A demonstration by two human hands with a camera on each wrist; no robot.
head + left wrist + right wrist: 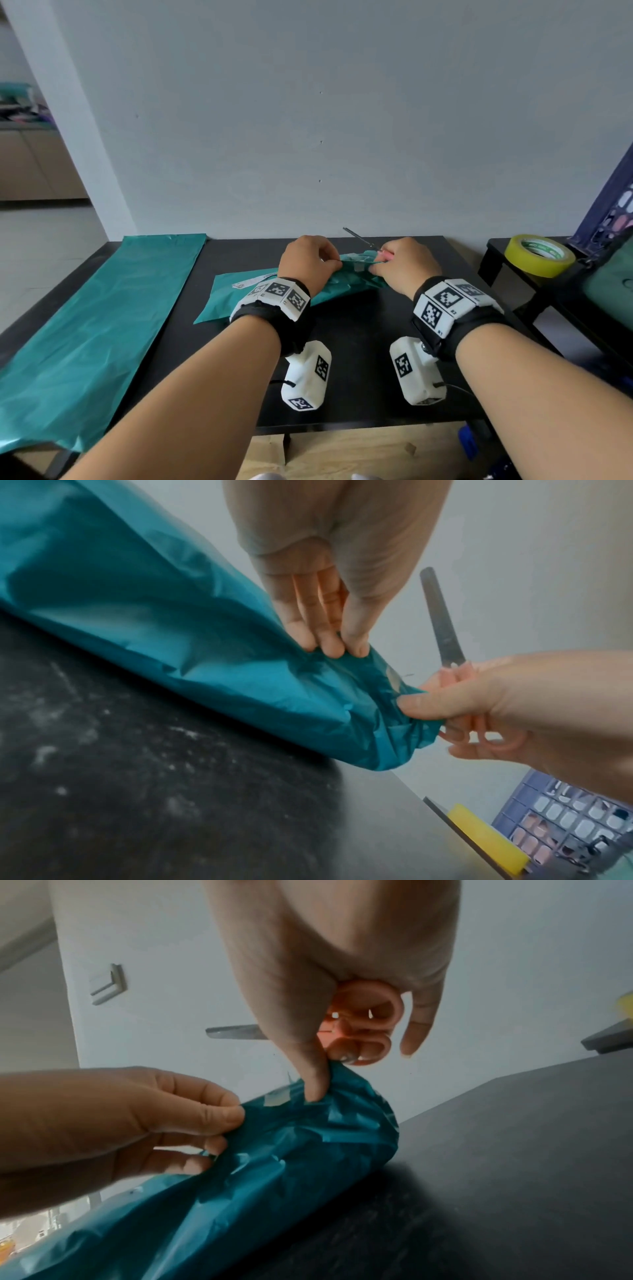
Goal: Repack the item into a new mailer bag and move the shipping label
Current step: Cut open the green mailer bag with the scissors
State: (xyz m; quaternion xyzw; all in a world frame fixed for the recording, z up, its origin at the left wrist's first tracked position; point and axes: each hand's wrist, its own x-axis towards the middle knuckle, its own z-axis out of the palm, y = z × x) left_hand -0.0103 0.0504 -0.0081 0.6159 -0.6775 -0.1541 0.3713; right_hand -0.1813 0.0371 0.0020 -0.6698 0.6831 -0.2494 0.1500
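A filled teal mailer bag [346, 286] lies across the middle of the black table [359, 377], with a white shipping label [253, 281] near its left end. My left hand [337, 262] pinches the crumpled right end of the bag [171, 642] between thumb and fingertips [337, 649]. My right hand [376, 265] holds scissors [359, 238] by their pink handles [366, 1020], blades closed and pointing away to the left. Its thumb [315, 1091] also pinches the same bag end. A flat, empty teal mailer [102, 325] lies on the table's left side.
A yellow tape roll [539, 255] sits on a lower black shelf to the right, beside a blue crate [613, 212]. A grey wall stands right behind the table. To the left, an opening leads into another room.
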